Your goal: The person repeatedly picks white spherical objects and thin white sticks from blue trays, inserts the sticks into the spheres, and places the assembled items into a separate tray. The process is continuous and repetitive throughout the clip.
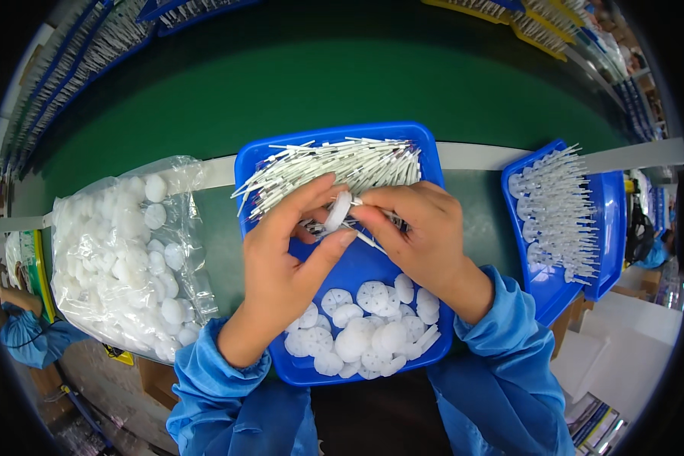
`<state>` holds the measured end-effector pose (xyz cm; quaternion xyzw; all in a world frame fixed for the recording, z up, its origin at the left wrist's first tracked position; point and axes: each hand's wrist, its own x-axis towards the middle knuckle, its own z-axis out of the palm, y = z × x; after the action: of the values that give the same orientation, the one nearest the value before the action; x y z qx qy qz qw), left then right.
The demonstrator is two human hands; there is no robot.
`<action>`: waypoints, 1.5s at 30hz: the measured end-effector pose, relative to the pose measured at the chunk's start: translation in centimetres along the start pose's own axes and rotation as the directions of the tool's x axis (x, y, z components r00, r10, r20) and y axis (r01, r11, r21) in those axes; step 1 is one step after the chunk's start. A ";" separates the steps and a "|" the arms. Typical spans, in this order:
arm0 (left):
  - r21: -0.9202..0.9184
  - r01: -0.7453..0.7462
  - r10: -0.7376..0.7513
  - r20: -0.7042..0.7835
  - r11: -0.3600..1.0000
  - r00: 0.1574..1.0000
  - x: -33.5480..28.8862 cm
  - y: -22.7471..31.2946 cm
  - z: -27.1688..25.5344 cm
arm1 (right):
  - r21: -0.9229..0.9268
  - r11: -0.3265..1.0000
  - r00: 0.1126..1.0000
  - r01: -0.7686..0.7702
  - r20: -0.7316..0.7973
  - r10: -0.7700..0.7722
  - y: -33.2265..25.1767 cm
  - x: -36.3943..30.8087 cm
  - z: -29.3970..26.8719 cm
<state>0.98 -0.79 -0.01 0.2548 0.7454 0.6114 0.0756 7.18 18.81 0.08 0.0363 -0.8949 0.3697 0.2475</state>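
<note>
Over the blue tray [353,270], held a white disc [337,212] on edge, pinched between thumb and fingers of the left hand [280,243]. With the right hand [425,222], pinched a slim white piece [356,202] right beside the disc; could not tell its full length behind the fingers. Beyond and beneath both hands, had a heap of white sticks [334,169] across the tray's far half, and loose discs [361,340] piled in the near half. To the left, had a clear plastic bag [197,254] full of more pale discs on the green work surface [480,216]. To the right, had a second blue tray [543,292] holding sticks with discs attached [566,216].
</note>
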 end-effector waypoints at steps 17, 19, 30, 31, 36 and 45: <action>0.239 -0.376 0.368 0.077 0.895 0.927 0.9 0.5 -0.5 | 0.634 0.723 0.962 -0.273 0.197 0.190 1.4 -0.2 -0.1; 0.276 -0.418 0.407 0.098 0.866 0.908 1.0 0.0 -0.6 | 0.629 0.698 0.939 -0.343 0.258 0.228 1.4 -0.1 -0.2; 0.121 -0.320 0.334 -0.128 0.940 0.934 0.5 -0.5 -1.2 | 0.375 0.916 0.978 -0.141 0.195 0.071 0.6 0.1 -0.9; 0.076 -0.314 0.323 -0.207 0.946 0.924 0.5 -0.8 -1.4 | 0.225 0.974 0.981 -0.012 0.189 -0.032 0.5 0.3 -1.0; -0.183 -0.099 0.047 -0.269 0.978 0.962 0.2 -1.1 -2.1 | -0.373 0.804 0.866 0.463 0.383 -0.321 -1.7 0.5 1.2; -0.392 -0.101 -0.003 -0.256 0.914 0.967 0.8 -1.0 -0.8 | -0.006 0.997 0.949 0.071 0.309 -0.065 -0.5 2.2 -1.6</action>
<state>-0.32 -1.29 -0.60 0.1731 0.6005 0.7805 0.0160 6.05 19.80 2.39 0.1224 -0.9238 0.3432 0.1173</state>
